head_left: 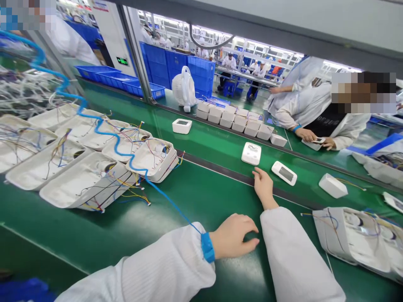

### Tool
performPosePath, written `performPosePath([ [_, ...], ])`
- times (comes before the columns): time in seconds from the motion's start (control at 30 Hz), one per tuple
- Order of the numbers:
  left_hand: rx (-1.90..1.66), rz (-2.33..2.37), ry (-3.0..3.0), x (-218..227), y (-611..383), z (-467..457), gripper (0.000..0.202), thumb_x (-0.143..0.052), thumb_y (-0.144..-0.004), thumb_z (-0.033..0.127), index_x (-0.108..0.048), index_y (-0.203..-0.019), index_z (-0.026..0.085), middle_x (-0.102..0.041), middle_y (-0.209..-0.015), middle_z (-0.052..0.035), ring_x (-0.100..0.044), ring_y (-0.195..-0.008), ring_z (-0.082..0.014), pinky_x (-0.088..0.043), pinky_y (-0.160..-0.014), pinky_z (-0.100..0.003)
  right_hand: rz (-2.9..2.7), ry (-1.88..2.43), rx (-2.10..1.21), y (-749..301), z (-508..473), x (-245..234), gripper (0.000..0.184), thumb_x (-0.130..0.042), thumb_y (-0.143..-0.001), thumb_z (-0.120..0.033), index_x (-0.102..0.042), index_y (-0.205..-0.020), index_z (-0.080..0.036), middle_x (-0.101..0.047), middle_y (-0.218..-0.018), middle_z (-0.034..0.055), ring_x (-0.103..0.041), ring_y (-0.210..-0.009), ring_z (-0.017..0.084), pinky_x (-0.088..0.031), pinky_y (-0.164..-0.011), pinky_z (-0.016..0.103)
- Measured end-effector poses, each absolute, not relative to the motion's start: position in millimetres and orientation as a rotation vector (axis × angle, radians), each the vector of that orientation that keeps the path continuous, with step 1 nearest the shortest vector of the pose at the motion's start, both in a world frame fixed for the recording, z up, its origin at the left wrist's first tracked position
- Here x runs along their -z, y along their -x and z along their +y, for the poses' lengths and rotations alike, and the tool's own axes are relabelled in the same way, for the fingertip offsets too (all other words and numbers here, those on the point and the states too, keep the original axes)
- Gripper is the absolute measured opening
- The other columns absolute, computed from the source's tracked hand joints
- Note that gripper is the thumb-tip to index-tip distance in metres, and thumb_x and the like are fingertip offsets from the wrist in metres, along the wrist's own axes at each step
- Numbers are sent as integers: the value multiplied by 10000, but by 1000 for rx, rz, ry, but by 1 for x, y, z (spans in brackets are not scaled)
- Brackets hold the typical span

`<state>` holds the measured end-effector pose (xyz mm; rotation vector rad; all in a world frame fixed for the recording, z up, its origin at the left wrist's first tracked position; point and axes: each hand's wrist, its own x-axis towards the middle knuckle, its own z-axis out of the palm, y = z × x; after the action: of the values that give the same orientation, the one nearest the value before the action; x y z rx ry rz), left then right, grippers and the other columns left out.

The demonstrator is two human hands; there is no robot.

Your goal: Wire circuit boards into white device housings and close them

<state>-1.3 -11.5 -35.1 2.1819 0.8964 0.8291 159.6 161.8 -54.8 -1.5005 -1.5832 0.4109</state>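
Observation:
My right hand (pixel 263 187) reaches forward over the green bench (pixel 201 197), fingers stretched out and empty, its fingertips just short of a white square module (pixel 251 153) on the green conveyor belt. A white display unit (pixel 284 173) lies just right of it. My left hand (pixel 232 235) rests on the bench near me with fingers curled loosely downward, holding nothing. A blue wrist strap (pixel 208 247) on my left wrist trails a blue coiled cord (pixel 119 147) up to the left.
Several white housings with coloured wires (pixel 91 184) are stacked at the left, more at the right (pixel 355 239). Small white boxes (pixel 239 121) and a white fan (pixel 184 89) stand beyond the belt. A co-worker's hands (pixel 315 138) hold a unit at the far right. Blue bins (pixel 119 79) are behind.

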Motion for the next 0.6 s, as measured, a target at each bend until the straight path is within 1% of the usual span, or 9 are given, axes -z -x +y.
performPosePath([
  [0.1, -849, 891, -2171, 36, 0, -11, 206, -659, -820, 279, -682, -998, 178, -733, -1040, -64, -677, -987, -238, -463, -860, -361, -1690, 1531, -327, -171, 160, 54, 458, -499, -848, -407, -676, -1161, -123, -685, -1150, 153, -633, -1045, 278, -485, -959, 442],
  [0.17, -865, 880, -2161, 36, 0, -11, 199, -655, -820, 281, -682, -989, 181, -734, -1031, -73, -679, -978, -244, -465, -855, -365, -1718, 1588, -258, -191, 162, 49, 507, -547, -816, -372, -628, -1237, -100, -640, -1242, 167, -571, -1159, 306, -414, -1040, 475],
  [0.23, -879, 869, -2153, 36, 1, -11, 187, -645, -823, 281, -680, -982, 188, -735, -1022, -77, -679, -970, -245, -469, -851, -366, -1699, 1675, -184, -216, 168, 42, 638, -618, -769, -352, -539, -1337, -73, -546, -1364, 201, -466, -1279, 337, -334, -1098, 498],
  [0.3, -898, 865, -2146, 35, 2, -11, 181, -631, -829, 281, -678, -979, 192, -734, -1019, -79, -678, -966, -244, -472, -855, -369, -1657, 1775, -142, -240, 177, 37, 796, -692, -723, -352, -438, -1417, -56, -457, -1437, 237, -414, -1317, 361, -335, -1084, 506],
  [0.37, -914, 862, -2139, 35, 2, -12, 178, -620, -834, 276, -679, -979, 192, -731, -1022, -83, -676, -969, -244, -475, -866, -374, -1627, 1864, -149, -255, 185, 35, 783, -727, -715, -355, -468, -1396, -69, -521, -1364, 245, -488, -1244, 368, -398, -1012, 493],
  [0.43, -927, 858, -2125, 34, 2, -12, 177, -616, -834, 264, -682, -980, 190, -729, -1027, -88, -672, -981, -247, -478, -882, -380, -1604, 1929, -176, -261, 188, 36, 565, -706, -753, -351, -608, -1252, -103, -653, -1149, 211, -594, -1085, 352, -442, -929, 471],
  [0.5, -953, 845, -2084, 32, 2, -12, 178, -612, -832, 247, -690, -978, 185, -727, -1031, -95, -668, -982, -245, -487, -894, -379, -1564, 1957, -183, -259, 188, 36, 362, -649, -811, -356, -691, -1099, -140, -698, -962, 172, -634, -964, 334, -442, -891, 469],
  [0.53, -972, 833, -2049, 31, 2, -12, 179, -608, -831, 239, -696, -976, 183, -725, -1027, -98, -666, -975, -242, -492, -894, -375, -1533, 1955, -176, -257, 186, 35, 332, -616, -838, -367, -701, -1073, -149, -699, -920, 165, -637, -940, 331, -434, -889, 475],
  [0.6, -1015, 811, -1917, 29, 3, -10, 163, -618, -816, 224, -713, -941, 182, -726, -993, -94, -662, -941, -232, -500, -883, -364, -1452, 1917, -148, -253, 181, 32, 391, -515, -901, -409, -672, -1141, -143, -693, -937, 176, -631, -955, 334, -415, -901, 485],
])
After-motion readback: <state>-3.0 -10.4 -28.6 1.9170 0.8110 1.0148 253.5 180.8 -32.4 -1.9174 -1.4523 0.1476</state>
